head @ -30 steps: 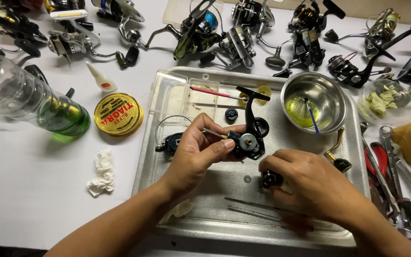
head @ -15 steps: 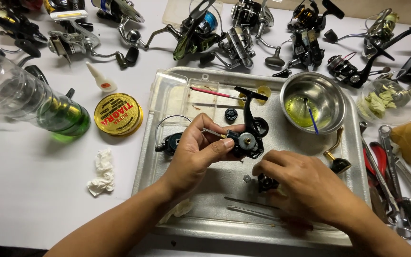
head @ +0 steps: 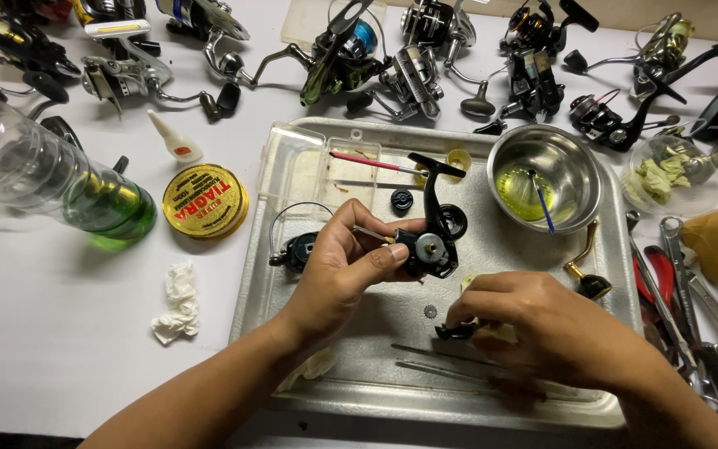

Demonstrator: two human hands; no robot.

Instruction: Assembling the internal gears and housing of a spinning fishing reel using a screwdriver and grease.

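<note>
The black open-sided fishing reel body [head: 430,241] is held over the dented metal tray [head: 309,283] by the left hand [head: 346,270], fingers closed on it. A small black part [head: 456,331] (with pale cloth) is pinched by the right hand [head: 542,328]. The tiny loose gear [head: 430,312] could be knocked away and lost.

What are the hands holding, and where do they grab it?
The left hand grips the black reel body by its side. The right hand pinches a small black part at its end with the fingertips.
</note>
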